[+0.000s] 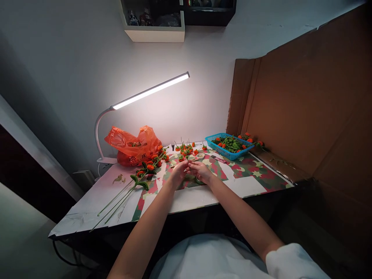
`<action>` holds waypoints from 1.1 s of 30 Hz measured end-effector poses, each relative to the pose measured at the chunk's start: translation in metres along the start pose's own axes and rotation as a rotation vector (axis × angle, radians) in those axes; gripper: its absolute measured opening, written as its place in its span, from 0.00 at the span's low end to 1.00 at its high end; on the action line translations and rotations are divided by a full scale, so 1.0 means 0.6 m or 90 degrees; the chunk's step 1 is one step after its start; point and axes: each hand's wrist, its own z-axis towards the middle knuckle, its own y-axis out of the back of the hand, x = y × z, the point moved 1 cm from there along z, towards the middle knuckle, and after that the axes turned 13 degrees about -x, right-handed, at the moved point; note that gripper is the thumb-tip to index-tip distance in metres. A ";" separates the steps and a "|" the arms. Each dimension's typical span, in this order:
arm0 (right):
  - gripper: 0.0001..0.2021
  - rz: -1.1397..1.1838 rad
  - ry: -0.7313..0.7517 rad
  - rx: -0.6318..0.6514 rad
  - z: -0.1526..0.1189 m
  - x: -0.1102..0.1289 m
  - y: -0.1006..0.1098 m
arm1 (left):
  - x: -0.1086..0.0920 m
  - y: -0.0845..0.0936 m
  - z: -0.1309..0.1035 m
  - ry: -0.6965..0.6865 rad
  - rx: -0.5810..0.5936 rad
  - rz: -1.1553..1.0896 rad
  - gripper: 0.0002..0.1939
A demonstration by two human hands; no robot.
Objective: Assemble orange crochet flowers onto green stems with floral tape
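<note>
Both hands meet over the middle of the table (186, 199), just in front of a cluster of small orange flower heads (186, 149). The left hand (178, 172) and the right hand (200, 171) have their fingertips pinched together around something tiny between them; it is too small to make out, though a bit of green shows just under the right hand. Both hands are closed in a fingertip pinch rather than spread flat.

Taking the hands as the landmark: to their left lies a bunch of finished stems (136, 184) with orange blooms and green leaves, the long stalks running toward the table's near left edge. Beyond those, farther left and back, an orange plastic bag (133, 145) sits against the wall beside the foot of a white desk lamp (151, 91), whose lit bar reaches over the hands. Behind and to the right of the hands stands a blue basket (216, 146) holding green and orange pieces. A brown cardboard sheet (305, 97) stands upright along the right side. A patterned mat (250, 168) lies under the hands.
</note>
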 end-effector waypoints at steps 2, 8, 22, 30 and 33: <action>0.11 -0.008 0.007 0.006 0.000 0.000 0.000 | 0.001 0.002 0.000 -0.005 -0.013 -0.010 0.11; 0.10 -0.061 0.035 0.020 -0.003 0.002 -0.002 | 0.001 0.005 0.005 -0.043 -0.050 -0.001 0.13; 0.14 -0.143 0.086 -0.007 -0.007 0.007 -0.004 | 0.005 0.008 0.004 -0.107 -0.062 0.078 0.20; 0.15 -0.165 0.151 -0.037 -0.001 -0.002 -0.007 | 0.006 0.002 -0.002 -0.101 -0.080 0.094 0.20; 0.15 -0.171 0.255 -0.153 0.010 0.030 0.020 | 0.007 -0.002 -0.007 -0.146 -0.119 0.133 0.21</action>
